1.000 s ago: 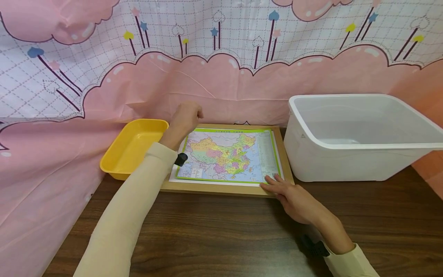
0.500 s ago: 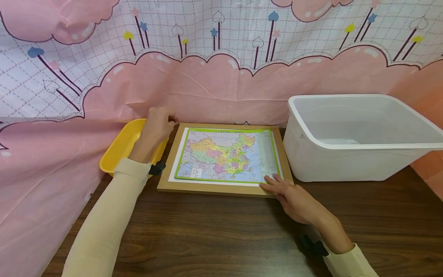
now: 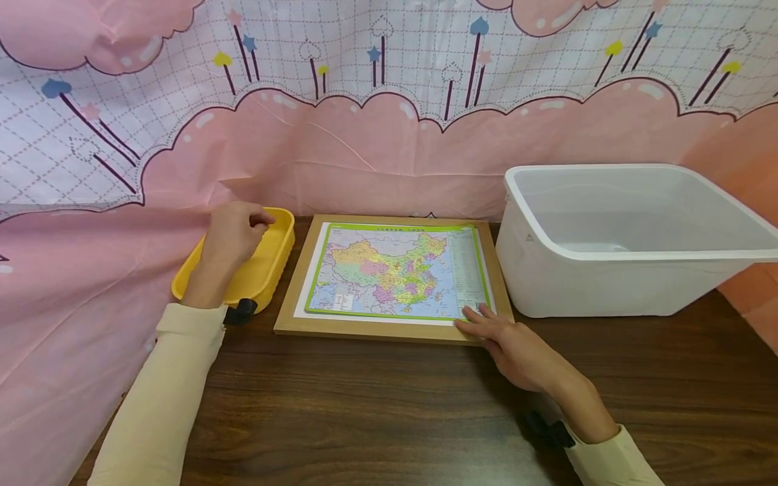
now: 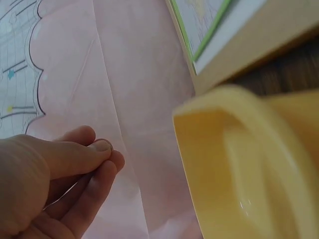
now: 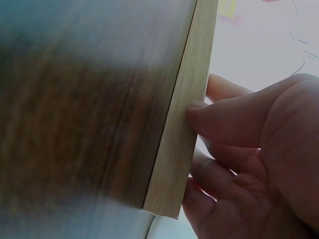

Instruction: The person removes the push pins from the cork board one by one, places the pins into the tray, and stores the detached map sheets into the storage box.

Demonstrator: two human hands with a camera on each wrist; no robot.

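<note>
My left hand is over the yellow tray. In the left wrist view its thumb and fingertips pinch a small, thin, round-edged thing, mostly hidden by the fingers. A green-bordered map of China lies on white paper over a wood-edged board. My right hand rests on the board's near right corner, fingers spread over the map's edge. In the right wrist view, the thumb touches the board's wooden side.
A large white tub stands right of the board, close to its edge. The dark wooden table extends in front. Behind everything hangs a pink patterned cloth, which also runs down the left side.
My left hand has moved left and slightly toward me, from above the board's far left corner to over the yellow tray. The right hand and board have stayed put.
</note>
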